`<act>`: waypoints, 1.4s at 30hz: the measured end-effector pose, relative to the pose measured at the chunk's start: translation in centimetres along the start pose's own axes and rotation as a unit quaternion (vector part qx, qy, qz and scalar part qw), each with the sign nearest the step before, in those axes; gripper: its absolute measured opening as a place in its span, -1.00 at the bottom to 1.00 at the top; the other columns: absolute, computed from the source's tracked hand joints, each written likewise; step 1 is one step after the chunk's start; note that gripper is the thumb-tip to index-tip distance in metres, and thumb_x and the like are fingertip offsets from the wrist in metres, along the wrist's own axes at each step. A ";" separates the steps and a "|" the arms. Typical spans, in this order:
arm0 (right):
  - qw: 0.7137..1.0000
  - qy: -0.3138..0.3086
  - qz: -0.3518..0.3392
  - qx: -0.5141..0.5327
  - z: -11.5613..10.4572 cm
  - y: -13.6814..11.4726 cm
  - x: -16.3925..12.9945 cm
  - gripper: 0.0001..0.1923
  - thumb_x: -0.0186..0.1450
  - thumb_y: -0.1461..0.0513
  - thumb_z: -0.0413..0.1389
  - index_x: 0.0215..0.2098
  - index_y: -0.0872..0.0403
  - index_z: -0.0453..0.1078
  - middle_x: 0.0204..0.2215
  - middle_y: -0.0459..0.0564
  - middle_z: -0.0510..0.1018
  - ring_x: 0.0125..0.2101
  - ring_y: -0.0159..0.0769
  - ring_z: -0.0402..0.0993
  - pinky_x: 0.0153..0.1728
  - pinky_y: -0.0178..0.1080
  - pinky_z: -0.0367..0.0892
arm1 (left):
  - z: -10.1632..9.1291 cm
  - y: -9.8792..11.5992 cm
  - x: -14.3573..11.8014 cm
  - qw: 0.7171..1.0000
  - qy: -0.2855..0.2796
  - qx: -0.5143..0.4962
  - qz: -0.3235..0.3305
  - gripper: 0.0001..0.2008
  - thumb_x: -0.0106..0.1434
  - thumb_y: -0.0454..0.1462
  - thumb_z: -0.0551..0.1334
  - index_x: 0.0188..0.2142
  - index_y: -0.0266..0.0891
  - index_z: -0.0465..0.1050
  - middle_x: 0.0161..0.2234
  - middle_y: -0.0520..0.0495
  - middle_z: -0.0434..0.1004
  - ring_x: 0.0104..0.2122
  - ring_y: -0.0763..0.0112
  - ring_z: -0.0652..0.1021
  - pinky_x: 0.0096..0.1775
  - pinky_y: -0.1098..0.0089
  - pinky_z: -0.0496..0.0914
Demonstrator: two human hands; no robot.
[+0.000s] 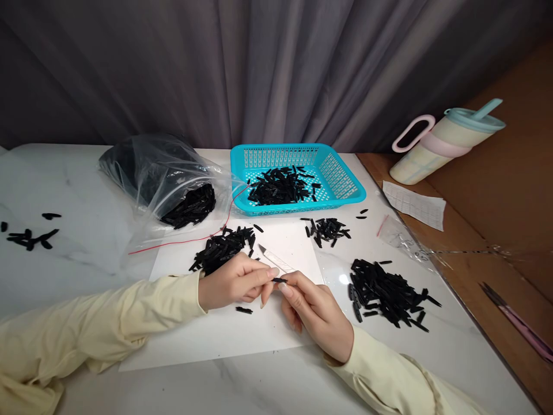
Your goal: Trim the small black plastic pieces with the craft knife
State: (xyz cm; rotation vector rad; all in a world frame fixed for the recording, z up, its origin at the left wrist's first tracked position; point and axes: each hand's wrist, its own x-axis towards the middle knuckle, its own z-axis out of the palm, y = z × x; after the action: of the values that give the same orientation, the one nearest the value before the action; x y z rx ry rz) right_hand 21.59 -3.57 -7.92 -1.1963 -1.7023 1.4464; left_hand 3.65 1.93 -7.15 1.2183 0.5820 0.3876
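Over a white paper sheet (207, 340), my left hand (237, 279) and my right hand (317, 305) meet and pinch a small black strip (279, 280) between their fingertips. The strip is thin and dark; its exact kind cannot be made out. Just behind the fingers lies a craft knife (276, 259), its blade pointing away to the left. A pile of similar black strips (224, 248) rests beyond my left hand, partly covered by it. One loose strip (244, 310) lies on the paper below that hand.
A blue plastic basket (345, 196) holding black strips stands at the back. Left of it, a clear zip bag (147, 173) spills more. Other heaps (389, 294) lie right. A tumbler (436, 147), a printed slip (415, 204) and pink-handled scissors (514, 323) are at the far right.
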 end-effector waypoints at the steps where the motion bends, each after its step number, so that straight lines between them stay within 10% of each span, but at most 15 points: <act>1: 1.000 -0.001 -0.001 0.001 0.0 -0.1 0.0 -0.64 0.40 -0.01 -0.18 -0.33 0.05 0.23 -0.74 -0.25 0.22 -0.72 -0.46 0.14 -0.58 -0.37 0.15 | 0.0 0.0 0.0 1.000 0.000 0.001 0.003 -0.51 0.23 0.04 0.09 -0.62 -0.31 0.28 -0.77 0.26 -0.13 -0.77 0.67 -0.07 -0.70 0.48 -0.15; 42: 0.999 -0.030 -0.007 0.023 -0.2 -0.1 -0.3 -0.62 0.38 -0.03 -0.16 -0.19 0.10 0.24 -0.71 -0.25 0.20 -0.71 -0.47 0.07 -0.64 -0.36 0.05 | 0.1 0.1 0.0 0.999 0.027 0.037 0.015 -0.47 0.20 0.06 0.11 -0.69 -0.28 0.23 -0.78 0.23 -0.14 -0.76 0.67 -0.05 -0.69 0.49 -0.14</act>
State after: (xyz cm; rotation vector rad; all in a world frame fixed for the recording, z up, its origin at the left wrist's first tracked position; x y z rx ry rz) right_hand 21.83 -3.75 -7.75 -1.1249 -1.7041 1.5185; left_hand 3.70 1.87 -7.07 1.2909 0.6300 0.4288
